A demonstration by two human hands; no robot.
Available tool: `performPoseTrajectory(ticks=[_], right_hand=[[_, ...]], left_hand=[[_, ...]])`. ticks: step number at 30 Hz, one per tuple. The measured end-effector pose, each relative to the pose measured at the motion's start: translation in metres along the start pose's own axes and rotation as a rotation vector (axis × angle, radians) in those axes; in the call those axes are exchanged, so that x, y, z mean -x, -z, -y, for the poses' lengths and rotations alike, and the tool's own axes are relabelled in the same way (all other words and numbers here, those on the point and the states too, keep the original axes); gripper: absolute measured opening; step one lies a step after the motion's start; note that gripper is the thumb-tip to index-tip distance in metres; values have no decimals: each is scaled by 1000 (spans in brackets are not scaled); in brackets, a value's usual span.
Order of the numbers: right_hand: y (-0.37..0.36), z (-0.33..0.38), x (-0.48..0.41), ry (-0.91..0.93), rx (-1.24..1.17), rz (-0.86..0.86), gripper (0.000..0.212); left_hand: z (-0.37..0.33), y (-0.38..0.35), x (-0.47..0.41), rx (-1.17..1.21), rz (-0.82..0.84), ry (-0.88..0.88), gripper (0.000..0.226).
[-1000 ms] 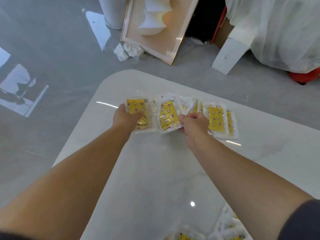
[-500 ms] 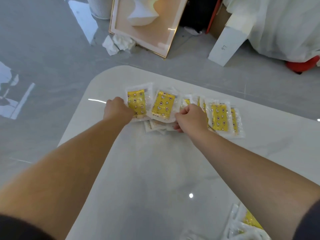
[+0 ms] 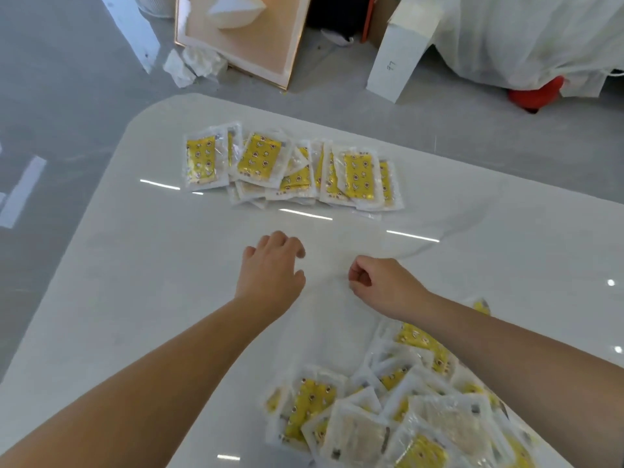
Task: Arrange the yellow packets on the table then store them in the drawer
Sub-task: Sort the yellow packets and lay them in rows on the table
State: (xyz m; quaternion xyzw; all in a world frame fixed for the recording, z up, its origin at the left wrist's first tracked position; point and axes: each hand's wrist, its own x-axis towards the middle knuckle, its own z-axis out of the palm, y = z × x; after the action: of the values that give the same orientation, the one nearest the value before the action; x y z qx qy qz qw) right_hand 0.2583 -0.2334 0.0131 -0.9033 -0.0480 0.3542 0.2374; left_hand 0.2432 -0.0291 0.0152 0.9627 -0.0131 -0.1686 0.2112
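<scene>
A row of overlapping yellow packets (image 3: pixel 290 167) in clear wrappers lies at the far side of the white table (image 3: pixel 135 282). A loose heap of more yellow packets (image 3: pixel 398 410) sits near the front right, partly under my right forearm. My left hand (image 3: pixel 270 275) hovers over bare table between the two groups, fingers loosely curled and apart, holding nothing. My right hand (image 3: pixel 381 285) is beside it, fingers curled into a loose fist with nothing in it. No drawer is in view.
Beyond the table's rounded far edge is grey floor with a leaning framed picture (image 3: pixel 243 38), crumpled white paper (image 3: pixel 192 65), a white box (image 3: pixel 395 59), a white-covered object (image 3: pixel 526 38) and something red (image 3: pixel 537 96).
Both hands have let go of the row of packets and pulled back toward me. The view has tilted down, bringing the near heap into sight.
</scene>
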Motion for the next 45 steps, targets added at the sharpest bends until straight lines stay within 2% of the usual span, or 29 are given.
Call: performPoseTrajectory(ticks=[3, 7, 11, 15, 20, 22, 25, 27, 31, 37, 40, 43, 45], right_hand=[[-4, -34, 28, 18, 88, 50, 7], [3, -78, 60, 17, 119, 30, 15], [16, -112, 90, 6, 48, 63, 13], [8, -135, 114, 7, 7, 189, 11], [2, -150, 121, 7, -7, 246, 23], [5, -154, 123, 18, -2, 241, 26], [8, -159, 132, 29, 24, 296, 29], [8, -161, 134, 24, 86, 349, 21], [3, -163, 132, 46, 131, 356, 35], [27, -163, 114, 36, -118, 333, 19], [33, -164, 109, -29, -330, 327, 12], [36, -169, 108, -50, -443, 306, 15], [39, -174, 107, -66, -450, 266, 17]], left_hand=[[-27, -30, 33, -5, 100, -41, 26], [-67, -65, 67, 12, 215, -39, 26], [-111, -90, 80, 81, 313, -69, 30], [-145, -107, 87, 89, 469, -81, 35], [-153, -121, 83, 134, 492, 64, 22], [-151, -121, 76, 138, 517, 62, 15], [-150, -117, 72, 167, 562, 34, 17], [-150, -112, 68, 207, 572, 23, 13], [-152, -95, 58, 296, 495, 51, 13], [-156, -79, 48, 349, 269, 197, 18], [-156, -83, 47, 389, 132, 326, 24], [-159, -91, 47, 503, 67, 447, 38], [-162, -97, 47, 496, 46, 491, 44]])
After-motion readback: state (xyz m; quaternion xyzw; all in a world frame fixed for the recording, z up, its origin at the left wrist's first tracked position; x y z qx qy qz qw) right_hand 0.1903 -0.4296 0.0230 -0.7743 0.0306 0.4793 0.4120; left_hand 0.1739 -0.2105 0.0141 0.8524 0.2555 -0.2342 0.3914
